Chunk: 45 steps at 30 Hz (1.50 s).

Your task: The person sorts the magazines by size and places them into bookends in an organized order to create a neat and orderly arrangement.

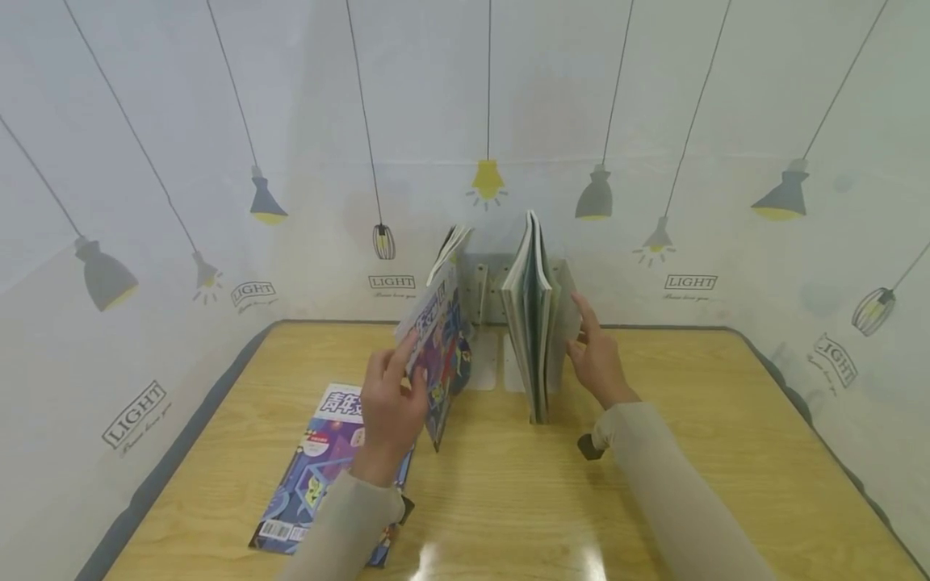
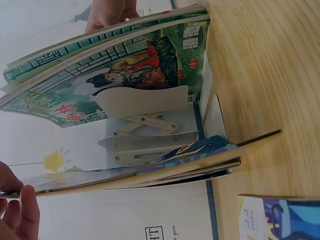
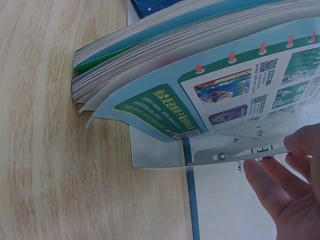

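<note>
Your left grip is pinching the edge of a likely floppy magazine; your right grip, a stiff-looking bookend.

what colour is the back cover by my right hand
The back cover is light blue, green and white, best in right wrist view.

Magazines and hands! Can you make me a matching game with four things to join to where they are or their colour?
Things:
1. left hand
2. right hand
3. magazine with the barcode
4. middle bulb picture

Places or colours:
A. yellow
B. touching the metal side plate
C. flat on the table
D. holding the tilted magazine

Right pairs: 1-D, 2-B, 3-C, 4-A
</note>
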Tool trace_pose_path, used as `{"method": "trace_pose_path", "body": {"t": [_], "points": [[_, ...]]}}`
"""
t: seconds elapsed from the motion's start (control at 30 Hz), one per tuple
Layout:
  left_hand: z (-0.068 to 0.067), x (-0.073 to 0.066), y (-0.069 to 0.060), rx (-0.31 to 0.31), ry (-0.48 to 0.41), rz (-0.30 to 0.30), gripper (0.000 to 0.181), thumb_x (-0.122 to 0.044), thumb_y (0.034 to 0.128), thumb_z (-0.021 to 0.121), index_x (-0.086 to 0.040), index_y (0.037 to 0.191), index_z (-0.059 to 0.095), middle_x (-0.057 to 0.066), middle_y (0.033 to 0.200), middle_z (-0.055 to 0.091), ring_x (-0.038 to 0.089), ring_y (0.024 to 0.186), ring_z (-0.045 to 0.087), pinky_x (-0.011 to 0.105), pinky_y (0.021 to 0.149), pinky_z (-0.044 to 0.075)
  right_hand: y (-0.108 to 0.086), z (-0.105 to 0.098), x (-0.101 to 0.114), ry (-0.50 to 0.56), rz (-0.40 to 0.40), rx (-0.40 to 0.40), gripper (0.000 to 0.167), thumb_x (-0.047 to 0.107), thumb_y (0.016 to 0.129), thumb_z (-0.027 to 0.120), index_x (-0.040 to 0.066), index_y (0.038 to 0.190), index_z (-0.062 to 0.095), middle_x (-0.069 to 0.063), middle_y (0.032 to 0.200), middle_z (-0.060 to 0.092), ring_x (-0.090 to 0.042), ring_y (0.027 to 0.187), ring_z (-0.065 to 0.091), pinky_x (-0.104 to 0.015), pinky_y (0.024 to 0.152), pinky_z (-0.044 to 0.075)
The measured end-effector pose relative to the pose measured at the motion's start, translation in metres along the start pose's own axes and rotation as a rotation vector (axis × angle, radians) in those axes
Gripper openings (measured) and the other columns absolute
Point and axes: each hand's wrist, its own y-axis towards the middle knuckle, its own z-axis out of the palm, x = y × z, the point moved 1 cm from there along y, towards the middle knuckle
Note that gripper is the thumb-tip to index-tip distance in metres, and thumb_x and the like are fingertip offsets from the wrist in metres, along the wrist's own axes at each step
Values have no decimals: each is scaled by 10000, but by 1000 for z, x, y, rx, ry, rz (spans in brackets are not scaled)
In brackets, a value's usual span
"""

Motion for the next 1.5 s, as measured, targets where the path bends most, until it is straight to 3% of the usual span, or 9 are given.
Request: {"method": "trace_pose_path", "body": {"t": [0.23, 0.93, 1.5], "points": [[3, -1, -3, -55, -10, 40, 585, 130, 763, 681, -44, 1312, 577, 167, 942, 553, 215, 686, 589, 240, 491, 538, 0, 1, 1, 2, 4, 5, 881, -99, 872, 611, 306, 1546, 213, -429, 1179, 523, -494, 1015, 610, -533, 771, 559], [25, 3, 2, -54, 26, 9, 565, 110, 803, 676, -32, 1335, 547, 175, 931, 527, 256, 729, 607, 259, 549, 559, 0, -2, 0, -9, 12, -9, 873, -109, 869, 608, 292, 1544, 224, -437, 1170, 527, -501, 1005, 612, -544, 786, 552], [38, 12, 10, -63, 92, 35, 553, 110, 801, 675, -25, 1320, 542, 160, 922, 525, 254, 730, 568, 291, 549, 551, 1, 1, 1, 14, 24, 4, 869, -111, 876, 603, 290, 1545, 219, -408, 1195, 536, -497, 1015, 610, -540, 796, 550]]}}
